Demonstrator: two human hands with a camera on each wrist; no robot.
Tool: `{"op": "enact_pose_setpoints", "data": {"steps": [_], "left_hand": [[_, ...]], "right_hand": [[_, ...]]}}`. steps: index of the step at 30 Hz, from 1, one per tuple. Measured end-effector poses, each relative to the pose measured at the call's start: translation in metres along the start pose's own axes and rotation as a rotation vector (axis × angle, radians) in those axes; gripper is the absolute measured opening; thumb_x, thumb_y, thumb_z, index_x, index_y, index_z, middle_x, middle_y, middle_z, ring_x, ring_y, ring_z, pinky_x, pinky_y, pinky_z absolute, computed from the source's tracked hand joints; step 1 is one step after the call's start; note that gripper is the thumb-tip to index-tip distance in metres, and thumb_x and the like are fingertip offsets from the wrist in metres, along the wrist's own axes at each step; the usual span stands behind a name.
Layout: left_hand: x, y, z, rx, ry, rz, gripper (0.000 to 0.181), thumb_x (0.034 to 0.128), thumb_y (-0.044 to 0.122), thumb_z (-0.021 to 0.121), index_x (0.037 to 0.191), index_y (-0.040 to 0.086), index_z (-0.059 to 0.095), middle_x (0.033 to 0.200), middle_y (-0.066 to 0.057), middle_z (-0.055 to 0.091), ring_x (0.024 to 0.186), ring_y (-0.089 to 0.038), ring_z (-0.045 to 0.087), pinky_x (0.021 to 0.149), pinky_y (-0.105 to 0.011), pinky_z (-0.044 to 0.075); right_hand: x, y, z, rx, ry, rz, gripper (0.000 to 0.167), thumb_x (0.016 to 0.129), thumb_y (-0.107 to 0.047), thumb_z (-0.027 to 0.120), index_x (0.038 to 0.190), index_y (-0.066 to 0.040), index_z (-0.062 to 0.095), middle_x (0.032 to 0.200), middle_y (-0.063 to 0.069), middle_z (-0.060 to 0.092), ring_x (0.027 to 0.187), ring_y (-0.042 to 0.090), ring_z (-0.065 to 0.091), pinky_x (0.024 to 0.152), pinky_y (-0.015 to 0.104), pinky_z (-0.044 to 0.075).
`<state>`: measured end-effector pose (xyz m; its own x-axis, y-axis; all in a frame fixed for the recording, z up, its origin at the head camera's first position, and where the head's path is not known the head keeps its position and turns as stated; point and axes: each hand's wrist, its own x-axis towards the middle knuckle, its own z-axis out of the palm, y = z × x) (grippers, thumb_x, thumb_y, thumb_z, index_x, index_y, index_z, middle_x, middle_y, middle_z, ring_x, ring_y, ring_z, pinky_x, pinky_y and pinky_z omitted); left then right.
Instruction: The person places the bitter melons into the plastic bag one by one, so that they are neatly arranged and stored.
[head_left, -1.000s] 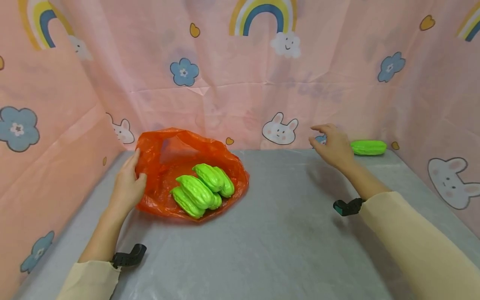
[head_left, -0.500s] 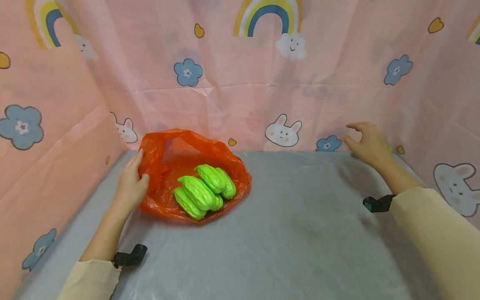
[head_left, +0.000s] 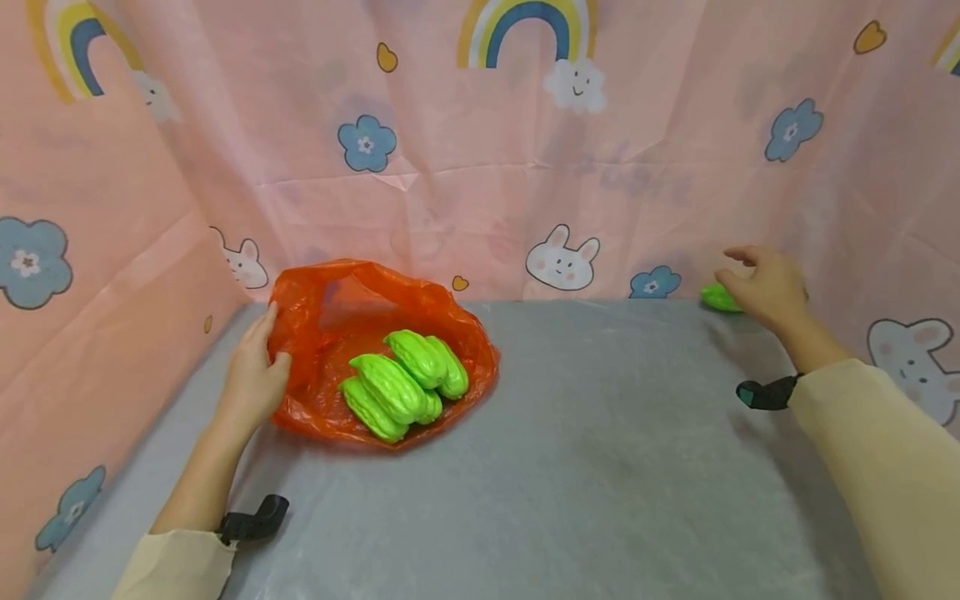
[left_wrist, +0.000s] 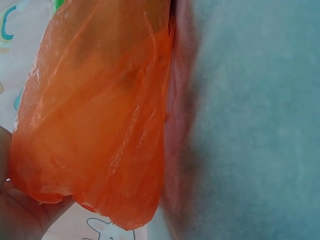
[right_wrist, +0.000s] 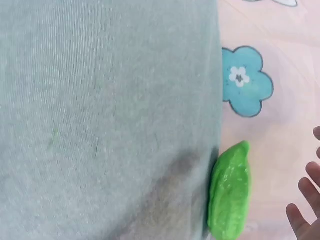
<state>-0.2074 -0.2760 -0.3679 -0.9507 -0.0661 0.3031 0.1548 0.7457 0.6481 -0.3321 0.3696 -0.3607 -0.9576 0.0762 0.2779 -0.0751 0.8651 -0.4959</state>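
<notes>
An orange plastic bag (head_left: 296, 321) lies on its side with its mouth wide and several bright green bitter melons (head_left: 390, 387) inside its lower part. My left hand (head_left: 251, 375) grips the left edge of the bag, and the left wrist view shows the thin orange film (left_wrist: 95, 125) between thumb and fingers. Far right, by the back wall, another bitter melon (head_left: 721, 298) lies on the table. Over it hovers my right hand (head_left: 772, 287), fingers apart and holding nothing. The right wrist view shows this bitter melon (right_wrist: 230, 192) apart from the fingertips (right_wrist: 296, 217).
A grey table surface (head_left: 570, 467) stretches between the hands. Pink printed cloth (head_left: 480, 200) encloses it at the back and both sides. Each wrist carries a small black camera (head_left: 255, 518).
My right hand has moved right, from left of the lone bitter melon to above it, covering most of it in the head view. The left hand keeps its grip on the bag.
</notes>
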Motion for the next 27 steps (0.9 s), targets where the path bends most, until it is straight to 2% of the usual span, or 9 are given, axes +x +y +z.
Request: {"op": "enact_pose_setpoints", "data": {"steps": [4, 10, 14, 17, 20, 25, 27], "left_hand": [[0.001, 0.000, 0.001, 0.005, 0.010, 0.010, 0.071, 0.0941, -0.004, 0.042, 0.161, 0.002, 0.018, 0.162, -0.030, 0.028, 0.148, -0.051, 0.029, 0.116, -0.068, 0.028], [0.000, 0.000, 0.001, -0.001, 0.020, 0.020, 0.071, 0.0938, -0.005, 0.042, 0.161, 0.002, 0.019, 0.162, -0.029, 0.029, 0.149, -0.050, 0.029, 0.116, -0.068, 0.028], [0.000, 0.001, 0.001, 0.002, 0.026, 0.034, 0.071, 0.0938, -0.005, 0.042, 0.161, 0.002, 0.020, 0.162, -0.028, 0.029, 0.148, -0.049, 0.029, 0.116, -0.068, 0.029], [0.000, 0.003, 0.000, 0.008, 0.024, 0.041, 0.071, 0.0942, -0.005, 0.042, 0.161, 0.003, 0.020, 0.162, -0.027, 0.030, 0.149, -0.049, 0.029, 0.116, -0.068, 0.029], [0.000, 0.005, 0.000, 0.006, 0.018, 0.043, 0.071, 0.0945, -0.005, 0.043, 0.161, 0.003, 0.020, 0.164, -0.026, 0.028, 0.150, -0.048, 0.028, 0.116, -0.067, 0.029], [0.000, 0.006, 0.001, 0.007, 0.010, 0.045, 0.071, 0.0945, -0.005, 0.043, 0.161, 0.002, 0.020, 0.163, -0.027, 0.028, 0.149, -0.049, 0.028, 0.115, -0.068, 0.029], [0.000, 0.006, 0.001, 0.011, 0.007, 0.047, 0.071, 0.0946, -0.006, 0.043, 0.161, 0.002, 0.020, 0.163, -0.028, 0.029, 0.148, -0.050, 0.030, 0.115, -0.068, 0.030]], "right_hand": [[0.004, 0.012, -0.001, 0.004, -0.016, -0.018, 0.061, 0.101, -0.037, 0.045, 0.142, 0.007, 0.050, 0.144, 0.038, 0.048, 0.129, 0.057, 0.043, 0.104, 0.073, 0.035], [0.007, 0.029, -0.003, -0.068, -0.081, -0.046, 0.057, 0.101, -0.028, 0.046, 0.141, 0.011, 0.047, 0.144, 0.041, 0.043, 0.131, 0.060, 0.036, 0.106, 0.074, 0.030], [0.009, 0.036, -0.004, -0.112, -0.116, -0.060, 0.052, 0.098, -0.019, 0.048, 0.140, 0.010, 0.048, 0.141, 0.043, 0.043, 0.126, 0.059, 0.039, 0.099, 0.073, 0.036], [0.010, 0.039, -0.005, -0.146, -0.132, -0.094, 0.052, 0.096, -0.016, 0.052, 0.139, 0.012, 0.048, 0.138, 0.044, 0.044, 0.122, 0.060, 0.041, 0.097, 0.074, 0.037], [0.012, 0.043, -0.004, -0.174, -0.139, -0.141, 0.051, 0.096, -0.013, 0.055, 0.138, 0.014, 0.047, 0.136, 0.045, 0.045, 0.122, 0.063, 0.041, 0.100, 0.076, 0.034], [0.015, 0.051, 0.001, -0.214, -0.141, -0.217, 0.046, 0.097, -0.009, 0.053, 0.134, 0.018, 0.048, 0.133, 0.046, 0.047, 0.119, 0.063, 0.043, 0.100, 0.074, 0.035], [0.015, 0.054, 0.002, -0.241, -0.184, -0.219, 0.047, 0.099, -0.009, 0.051, 0.136, 0.019, 0.045, 0.136, 0.047, 0.043, 0.122, 0.064, 0.040, 0.102, 0.075, 0.032]]}}
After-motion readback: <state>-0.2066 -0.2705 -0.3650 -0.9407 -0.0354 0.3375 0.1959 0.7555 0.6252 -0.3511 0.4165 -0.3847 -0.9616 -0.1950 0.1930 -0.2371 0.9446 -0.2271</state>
